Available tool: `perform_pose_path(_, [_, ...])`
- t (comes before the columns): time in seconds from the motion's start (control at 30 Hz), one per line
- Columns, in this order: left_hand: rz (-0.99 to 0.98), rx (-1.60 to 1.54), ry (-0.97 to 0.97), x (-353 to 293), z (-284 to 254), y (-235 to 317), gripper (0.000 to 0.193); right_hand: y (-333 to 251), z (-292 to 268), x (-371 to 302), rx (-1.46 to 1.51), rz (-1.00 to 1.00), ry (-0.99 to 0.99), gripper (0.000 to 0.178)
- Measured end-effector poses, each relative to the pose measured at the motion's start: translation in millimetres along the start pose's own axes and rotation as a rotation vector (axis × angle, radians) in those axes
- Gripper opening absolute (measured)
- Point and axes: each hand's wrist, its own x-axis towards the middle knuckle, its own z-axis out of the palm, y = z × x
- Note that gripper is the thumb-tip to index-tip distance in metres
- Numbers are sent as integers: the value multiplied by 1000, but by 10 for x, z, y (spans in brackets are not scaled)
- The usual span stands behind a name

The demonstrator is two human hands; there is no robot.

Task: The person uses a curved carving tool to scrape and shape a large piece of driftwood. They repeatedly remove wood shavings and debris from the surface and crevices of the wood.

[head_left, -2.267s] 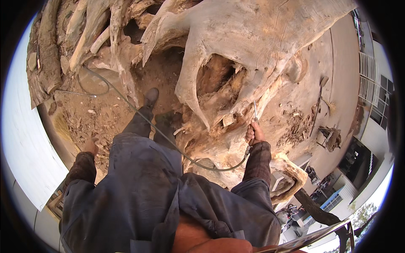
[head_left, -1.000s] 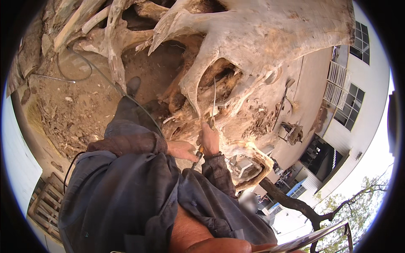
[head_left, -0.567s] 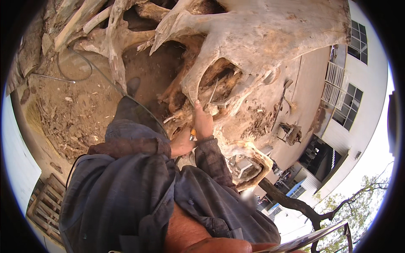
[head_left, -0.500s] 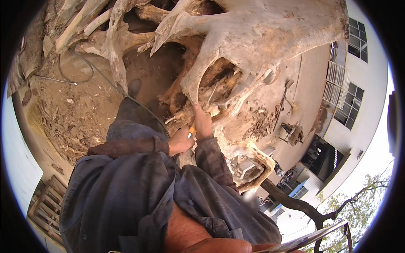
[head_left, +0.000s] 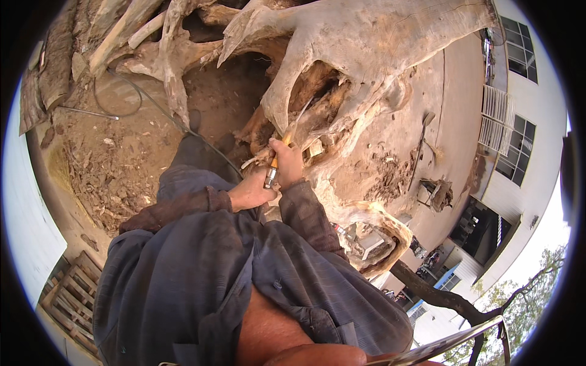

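My right hand [head_left: 289, 160] is wrapped around a slim yellow-handled tool [head_left: 274, 162] with a silver metal fitting at its near end. A thin, pale shaft extends from its far end into a hollow of a big, weathered tree root [head_left: 372, 46]. My left hand [head_left: 250, 191] is closed at the fitting end of the tool, just left of and below my right hand. A dark hose [head_left: 210, 148] runs in from the left and disappears at my left hand; whether it joins the fitting is hidden.
More gnarled roots [head_left: 173, 79] rise at the far left, above soil strewn with wood chips [head_left: 119, 183]. A metal rod [head_left: 85, 113] lies by the hose loop. To the right are a long-handled shovel [head_left: 420, 146], a cut hollow root end [head_left: 400, 235] and a white building [head_left: 519, 152].
Both hands have shifted, and more of the yellow tool and its metal fitting now shows. The tool's thin shaft points up into the root's hollow. The whole view has shifted slightly.
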Motion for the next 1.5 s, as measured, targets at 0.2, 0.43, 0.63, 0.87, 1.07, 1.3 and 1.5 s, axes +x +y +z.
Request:
perform_pose_path(0.2, [41,443,-296,-138,-299,-67,47,60,-171,-402,-396,-67,159,25])
perform_pose_path(0.43, [-107,130,-60,-521,-1030,179,37,-38,-372,-1242,-573,8,363,37])
perform_pose_path(0.63, [21,-125,466,-841,-1960,282,25,-171,-39,-1717,-532,288,338,36])
perform_pose_path(0.87, [46,-90,845,-1358,-2770,332,29,117,41,-1948,-563,541,189,32])
perform_pose_path(1.07, [-53,8,904,-1479,-3261,-356,32,274,284,-1490,-619,636,189,28])
perform_pose_path(1.3, [-151,-196,1093,-1680,-3246,-486,23,483,116,-942,-676,656,178,35])
perform_pose_path(1.5, [-99,-96,1026,-1805,-3498,-907,19,374,375,-897,-752,541,61,33])
